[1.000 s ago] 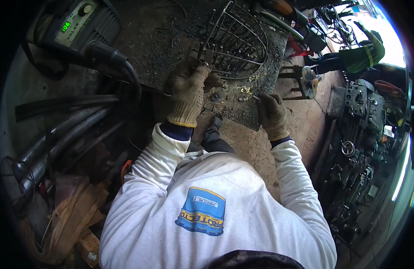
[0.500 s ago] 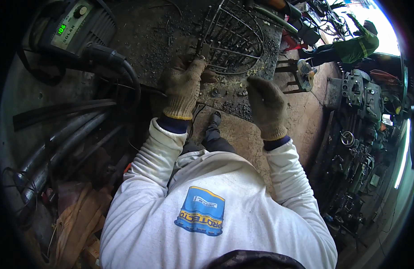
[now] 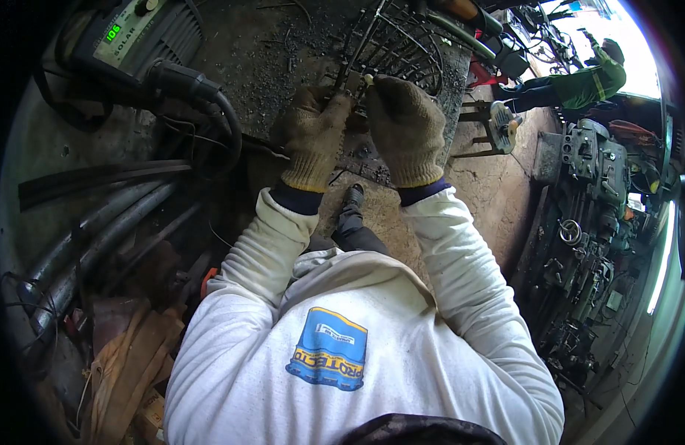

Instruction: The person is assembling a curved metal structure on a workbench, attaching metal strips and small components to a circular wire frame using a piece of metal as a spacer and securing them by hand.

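At the far left a welding machine point(image 3: 131, 37) with a lit green readout sat on the dirty floor point(image 3: 283, 44), its thick black cable point(image 3: 209, 104) curling toward the work. Below it lay several long steel pipes point(image 3: 97, 222) and flat bars point(image 3: 97, 178).

The left hand point(image 3: 313, 133), in a worn knit glove, was clenched around a bar at the lower edge of a curved wire-rod basket frame point(image 3: 394, 52), steadying it. Just beside it, the right hand point(image 3: 405, 126), gloved the same way, pinched a small pale piece point(image 3: 367, 77) between thumb and fingertips (too small to tell exactly what it was) and held it against the same lower rim of the frame. The frame itself stood on the ground directly ahead of the hands, tilted away.

As a judgement, the frame looked largely built, its ribs and hoops already joined; the hands appeared to be busy with a detail at the rim, and no electrode holder was in either hand.

Further right stood a small metal stand point(image 3: 491, 126), then heavy machinery point(image 3: 587, 170), and a person in a green jacket point(image 3: 580, 81) crouching near daylight.
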A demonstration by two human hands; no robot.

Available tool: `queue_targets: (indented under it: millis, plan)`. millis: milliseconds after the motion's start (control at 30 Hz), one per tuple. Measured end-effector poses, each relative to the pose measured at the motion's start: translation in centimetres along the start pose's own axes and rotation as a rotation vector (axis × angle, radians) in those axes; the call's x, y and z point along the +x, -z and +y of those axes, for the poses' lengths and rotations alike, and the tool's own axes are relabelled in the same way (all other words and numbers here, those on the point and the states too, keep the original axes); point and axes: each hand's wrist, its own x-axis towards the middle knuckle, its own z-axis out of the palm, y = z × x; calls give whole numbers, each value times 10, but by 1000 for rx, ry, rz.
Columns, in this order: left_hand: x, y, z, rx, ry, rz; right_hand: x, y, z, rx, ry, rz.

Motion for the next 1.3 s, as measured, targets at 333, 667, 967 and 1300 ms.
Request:
queue_targets:
  millis: [333, 667, 967, 1300]
  plan:
    - [-2, -3, 7, 51, 47, 47, 4, -4, -6, -138, 92, -33]
    - [6, 5, -11, 158, -104, 31, 2, -4, -5, -156, 98, -23]
    - [10, 7, -13, 245, -108, 50, 2, -5, -5, -166, 105, -25]
    - [0, -1, 3, 192, -58, 52, 4, -1, -12, -259, 187, -69]
